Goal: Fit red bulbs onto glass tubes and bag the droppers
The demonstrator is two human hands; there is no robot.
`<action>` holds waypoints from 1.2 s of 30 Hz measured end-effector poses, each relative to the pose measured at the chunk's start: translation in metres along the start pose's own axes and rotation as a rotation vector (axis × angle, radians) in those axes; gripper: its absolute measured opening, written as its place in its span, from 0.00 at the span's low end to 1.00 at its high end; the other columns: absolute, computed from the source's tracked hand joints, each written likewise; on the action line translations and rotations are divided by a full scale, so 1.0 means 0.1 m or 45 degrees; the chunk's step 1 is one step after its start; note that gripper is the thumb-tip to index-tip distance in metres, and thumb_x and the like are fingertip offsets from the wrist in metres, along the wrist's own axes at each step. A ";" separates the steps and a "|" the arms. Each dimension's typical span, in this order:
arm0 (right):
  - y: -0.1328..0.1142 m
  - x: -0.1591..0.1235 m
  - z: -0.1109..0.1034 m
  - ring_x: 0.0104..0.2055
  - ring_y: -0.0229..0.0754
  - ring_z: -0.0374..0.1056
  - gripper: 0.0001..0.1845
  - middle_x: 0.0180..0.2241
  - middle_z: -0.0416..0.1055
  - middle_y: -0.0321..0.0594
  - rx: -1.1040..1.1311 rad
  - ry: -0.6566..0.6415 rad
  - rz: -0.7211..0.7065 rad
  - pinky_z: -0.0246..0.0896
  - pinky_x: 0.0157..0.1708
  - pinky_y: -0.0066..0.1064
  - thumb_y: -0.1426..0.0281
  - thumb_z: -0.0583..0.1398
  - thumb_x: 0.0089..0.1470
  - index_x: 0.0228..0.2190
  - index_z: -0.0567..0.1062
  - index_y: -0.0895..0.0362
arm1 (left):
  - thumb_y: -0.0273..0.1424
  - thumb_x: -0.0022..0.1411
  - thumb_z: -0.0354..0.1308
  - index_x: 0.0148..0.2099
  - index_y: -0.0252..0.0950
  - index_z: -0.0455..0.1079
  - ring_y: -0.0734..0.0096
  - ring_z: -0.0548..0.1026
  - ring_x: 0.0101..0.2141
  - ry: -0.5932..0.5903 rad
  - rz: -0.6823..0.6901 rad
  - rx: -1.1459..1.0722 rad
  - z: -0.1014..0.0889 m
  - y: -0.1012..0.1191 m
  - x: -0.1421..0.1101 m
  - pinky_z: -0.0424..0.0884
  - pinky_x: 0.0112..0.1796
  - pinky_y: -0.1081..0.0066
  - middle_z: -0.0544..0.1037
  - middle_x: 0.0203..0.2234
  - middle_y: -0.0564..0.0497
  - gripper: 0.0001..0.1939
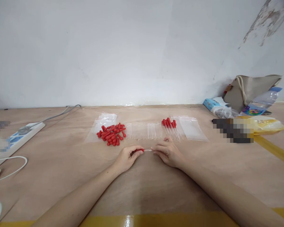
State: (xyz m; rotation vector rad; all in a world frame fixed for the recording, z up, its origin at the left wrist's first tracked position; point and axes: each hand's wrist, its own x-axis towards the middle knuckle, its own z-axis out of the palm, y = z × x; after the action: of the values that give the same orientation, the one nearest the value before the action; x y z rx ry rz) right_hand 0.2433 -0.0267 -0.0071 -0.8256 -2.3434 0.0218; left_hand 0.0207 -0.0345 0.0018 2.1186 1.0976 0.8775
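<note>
My left hand (129, 156) is closed around a red rubber dropper bulb (140, 150), most of it hidden by the fingers. Between thumb and fingers, my right hand (168, 152) pinches a thin clear glass dropper tube (148, 150). The tube lies level, its left end at the mouth of the bulb; how deep it sits I cannot tell. Beyond my left hand is a heap of loose red bulbs (111, 134). Several bare glass tubes (143, 130) lie side by side in the middle. Behind my right hand, several droppers with red bulbs fitted (169, 123) lie together.
Clear plastic bags (192, 128) lie right and left of the rows. A white power strip (21, 138) with cables is at far left. At right are a beige bag (251, 90), a plastic bottle (266, 101), a tissue pack (211, 104) and a yellow packet (266, 125).
</note>
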 end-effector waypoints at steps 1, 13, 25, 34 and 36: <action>0.01 0.00 -0.01 0.28 0.34 0.62 0.09 0.27 0.70 0.36 -0.004 0.002 -0.002 0.43 0.39 0.34 0.71 0.51 0.57 0.33 0.72 0.55 | 0.33 0.61 0.50 0.39 0.36 0.70 0.71 0.72 0.34 -0.014 0.024 0.002 0.00 0.01 0.00 0.67 0.36 0.73 0.76 0.33 0.51 0.10; -0.03 0.00 -0.02 0.25 0.33 0.57 0.11 0.24 0.68 0.36 -0.133 -0.008 -0.002 0.40 0.35 0.34 0.72 0.51 0.55 0.29 0.72 0.57 | 0.32 0.60 0.51 0.37 0.35 0.71 0.75 0.70 0.29 -0.073 0.141 0.143 -0.02 0.06 -0.01 0.65 0.31 0.75 0.74 0.28 0.51 0.09; -0.18 0.02 0.02 0.22 0.32 0.53 0.15 0.21 0.68 0.36 -0.103 -0.160 0.097 0.39 0.32 0.32 0.71 0.48 0.57 0.25 0.70 0.59 | 0.33 0.60 0.51 0.35 0.34 0.70 0.76 0.69 0.27 -0.078 0.255 0.193 -0.01 0.06 -0.03 0.64 0.30 0.76 0.72 0.26 0.51 0.09; -0.22 0.12 -0.12 0.32 0.38 0.60 0.12 0.27 0.70 0.38 -0.266 -0.185 0.083 0.40 0.39 0.35 0.69 0.51 0.55 0.27 0.73 0.56 | 0.30 0.60 0.50 0.41 0.37 0.67 0.73 0.69 0.31 0.055 0.316 0.312 -0.06 0.00 0.03 0.66 0.34 0.73 0.72 0.33 0.50 0.07; -0.15 0.13 -0.19 0.33 0.38 0.62 0.12 0.27 0.71 0.39 -0.316 -0.181 0.206 0.41 0.39 0.34 0.69 0.52 0.54 0.26 0.74 0.55 | 0.30 0.59 0.52 0.48 0.38 0.63 0.74 0.68 0.30 0.119 0.248 0.345 -0.08 -0.06 0.03 0.66 0.34 0.72 0.71 0.36 0.49 0.14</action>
State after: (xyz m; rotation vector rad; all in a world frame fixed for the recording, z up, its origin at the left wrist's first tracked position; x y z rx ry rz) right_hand 0.2382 -0.0353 0.0185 -1.1682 -2.4377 -0.1495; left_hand 0.0132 -0.0279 0.0026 2.4632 1.1241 0.9715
